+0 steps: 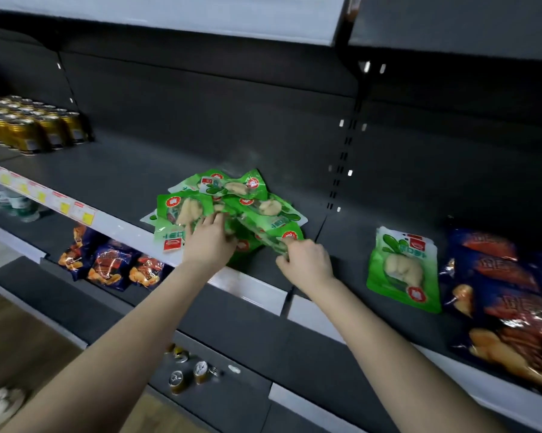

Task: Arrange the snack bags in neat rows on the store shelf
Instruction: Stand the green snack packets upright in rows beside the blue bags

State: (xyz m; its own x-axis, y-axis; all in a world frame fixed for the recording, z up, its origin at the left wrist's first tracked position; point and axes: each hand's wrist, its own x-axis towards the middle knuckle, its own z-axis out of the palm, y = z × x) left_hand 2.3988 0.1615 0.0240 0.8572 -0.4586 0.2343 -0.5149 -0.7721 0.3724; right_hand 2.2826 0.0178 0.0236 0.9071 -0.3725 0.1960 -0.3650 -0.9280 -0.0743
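Observation:
A loose pile of green snack bags [232,201] lies on the dark shelf [113,170] near its front edge. My left hand [208,240] rests on the pile's near left side, fingers spread over one bag. My right hand [305,259] pinches the near corner of a green bag [269,229] at the pile's right side. One single green bag [402,268] lies flat and apart on the shelf section to the right.
Dark blue and red snack bags [507,304] are stacked at the far right. Gold cans [29,126] stand at the back left. On the shelf below lie more dark snack bags [107,267]; lower still stand a few cans [188,371]. A white price rail [76,210] edges the shelf.

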